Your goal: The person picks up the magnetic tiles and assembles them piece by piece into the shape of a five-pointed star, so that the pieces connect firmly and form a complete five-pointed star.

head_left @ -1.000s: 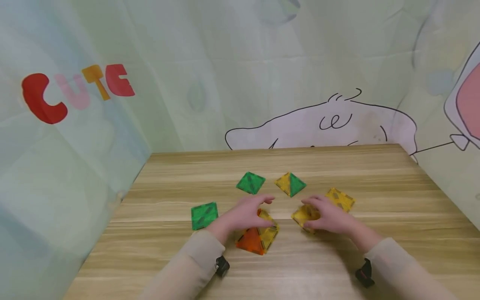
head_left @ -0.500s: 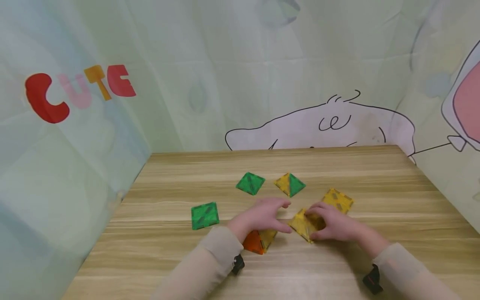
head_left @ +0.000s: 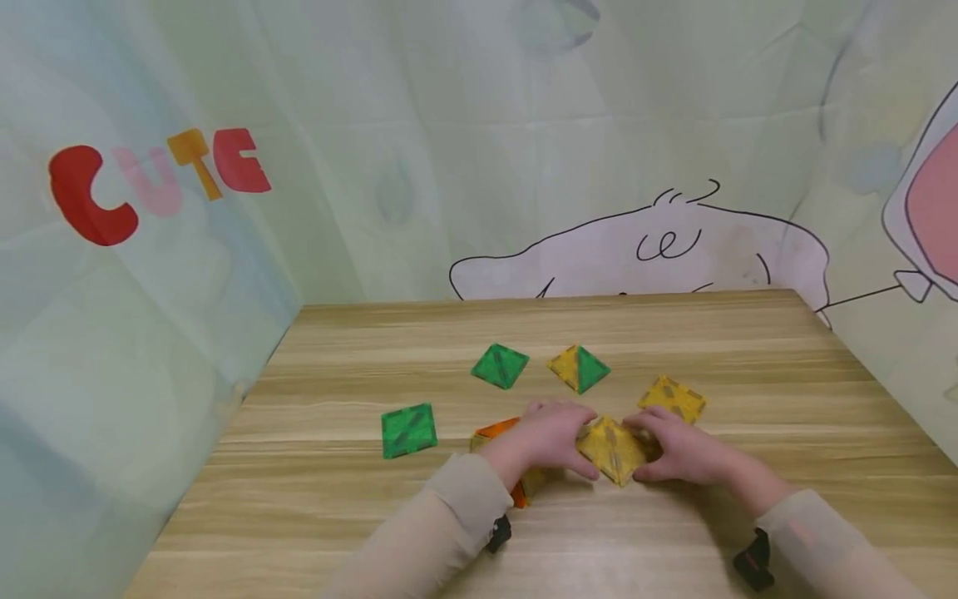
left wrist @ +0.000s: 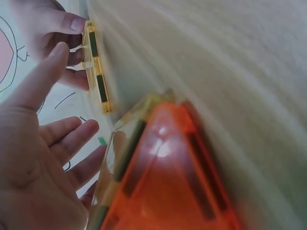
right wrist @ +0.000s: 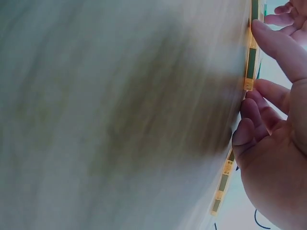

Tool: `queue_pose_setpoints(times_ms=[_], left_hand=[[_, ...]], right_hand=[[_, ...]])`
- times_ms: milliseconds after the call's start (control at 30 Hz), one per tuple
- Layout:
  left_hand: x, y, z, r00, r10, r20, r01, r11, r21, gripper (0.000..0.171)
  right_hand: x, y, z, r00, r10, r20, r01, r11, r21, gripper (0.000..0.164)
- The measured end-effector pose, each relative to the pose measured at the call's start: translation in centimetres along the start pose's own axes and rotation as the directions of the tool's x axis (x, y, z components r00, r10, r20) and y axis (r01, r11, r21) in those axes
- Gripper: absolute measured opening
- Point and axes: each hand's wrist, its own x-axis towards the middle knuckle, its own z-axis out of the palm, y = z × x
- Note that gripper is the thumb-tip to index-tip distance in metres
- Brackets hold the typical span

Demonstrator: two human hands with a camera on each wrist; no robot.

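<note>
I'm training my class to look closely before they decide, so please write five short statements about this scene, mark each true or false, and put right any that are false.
1. The right hand holds the nearer yellow diamond. True.
2. One diamond is half red and half blue. False: the two-coloured diamond is half yellow and half green.
3. In the head view, the left hand partly hides the orange-and-yellow shape. True.
4. The left hand grips a green piece. False: the green square and the green diamond lie apart from both hands.
5. The lettering on the backdrop spells CUTE. True.
</note>
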Motion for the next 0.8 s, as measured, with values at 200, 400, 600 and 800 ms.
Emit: queue_pose_setpoints(times_ms=[200, 400, 600, 800], left_hand=[[0.39, 0.12, 0.54, 0.999, -0.038, 0.027, 0.039, 0.999, -0.02, 0.078], [0.3, 0.33, 0.7, 0.999, -0.034, 0.029, 0.034, 0.999, 0.009, 0.074], [0.36, 0.93, 0.79, 0.999, -0.048, -0.009, 0.048, 0.996, 0.077, 0.069], [0.68, 0.95, 1.01, 0.999, -0.051, -0.018, 0.053, 0.995, 0.09, 0.069]], right_hand=[[-0.01, 0.34, 0.19, 1.0, -0.024, -0.003, 0.024, 0.999, -0.034, 0.069], [0.07, 0.34, 0.26, 1.0, -0.01, 0.003, 0.01, 1.0, -0.028, 0.068], [0.24, 0.23, 0.3, 0.999, 0.02, 0.03, -0.022, 0.998, 0.057, 0.065], [0.56, 0.04, 0.32, 0.992, 0.123, 0.019, -0.124, 0.956, 0.264, 0.051]])
